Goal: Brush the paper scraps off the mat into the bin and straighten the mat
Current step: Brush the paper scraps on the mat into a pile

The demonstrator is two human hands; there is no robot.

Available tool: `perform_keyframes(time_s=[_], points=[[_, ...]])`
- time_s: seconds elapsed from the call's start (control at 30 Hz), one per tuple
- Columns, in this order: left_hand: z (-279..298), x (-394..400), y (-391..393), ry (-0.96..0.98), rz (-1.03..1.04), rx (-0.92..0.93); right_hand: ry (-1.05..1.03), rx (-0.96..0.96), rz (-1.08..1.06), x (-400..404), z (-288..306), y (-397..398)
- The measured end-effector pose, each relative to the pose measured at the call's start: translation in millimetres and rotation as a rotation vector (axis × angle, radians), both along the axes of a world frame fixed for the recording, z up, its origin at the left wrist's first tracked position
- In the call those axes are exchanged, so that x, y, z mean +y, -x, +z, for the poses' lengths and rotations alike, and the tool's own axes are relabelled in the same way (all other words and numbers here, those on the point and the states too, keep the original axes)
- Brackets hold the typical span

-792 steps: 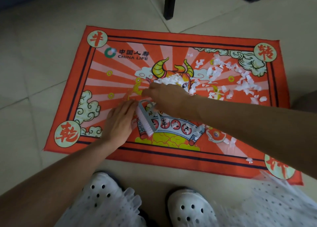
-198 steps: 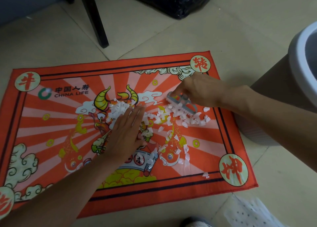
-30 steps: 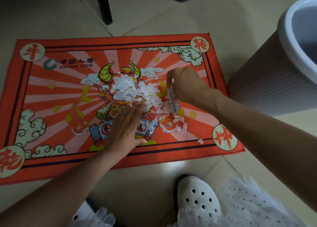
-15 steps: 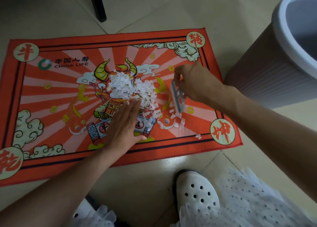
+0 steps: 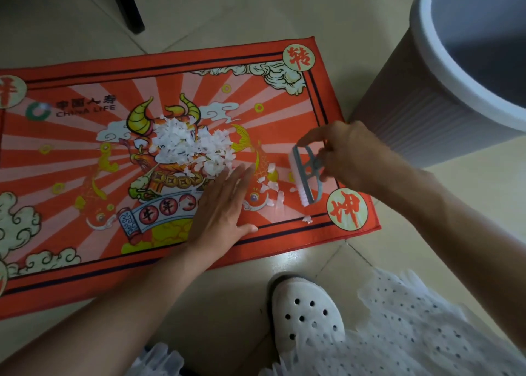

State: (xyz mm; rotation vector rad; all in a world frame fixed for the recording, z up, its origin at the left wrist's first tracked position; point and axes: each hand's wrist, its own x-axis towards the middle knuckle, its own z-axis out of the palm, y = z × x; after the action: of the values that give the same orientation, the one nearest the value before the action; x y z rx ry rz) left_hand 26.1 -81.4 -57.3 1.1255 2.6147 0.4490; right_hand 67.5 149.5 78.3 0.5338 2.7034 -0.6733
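Note:
A red printed mat [image 5: 85,159] lies on the tiled floor, slightly skewed. White paper scraps [image 5: 187,148] are heaped near its middle, and a few loose scraps [image 5: 270,188] lie to the right of the heap. My left hand [image 5: 225,207] rests flat on the mat, fingers spread, just below the heap. My right hand [image 5: 350,153] grips a small grey scrubbing brush [image 5: 306,173] by its handle, bristles facing left, near the mat's right end. The bin [image 5: 444,91], grey-brown with a white rim, stands right of the mat.
A dark furniture leg [image 5: 125,5] stands on the floor beyond the mat. My white perforated shoe [image 5: 304,316] and a white dotted skirt [image 5: 412,333] are at the bottom, close to the mat's near edge.
My right hand has drawn the brush to the right, away from the heap and toward the mat's right end. The left hand stays flat in place.

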Motion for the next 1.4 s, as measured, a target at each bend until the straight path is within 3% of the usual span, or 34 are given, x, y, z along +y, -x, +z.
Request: perform_keyframes(time_s=[0.47,0.83,1.4], points=[[3,4,-1,0.067,-0.024,-0.011,-0.031,-0.078,-0.129,5,-23,-68],[2,-3,3,0.063,-0.006,-0.026,-0.010,0.031,-0.161,-17,-43,-36],[1,-23,7,0.004,0.051,-0.018,-0.053,0.046,-0.097,-58,-31,31]])
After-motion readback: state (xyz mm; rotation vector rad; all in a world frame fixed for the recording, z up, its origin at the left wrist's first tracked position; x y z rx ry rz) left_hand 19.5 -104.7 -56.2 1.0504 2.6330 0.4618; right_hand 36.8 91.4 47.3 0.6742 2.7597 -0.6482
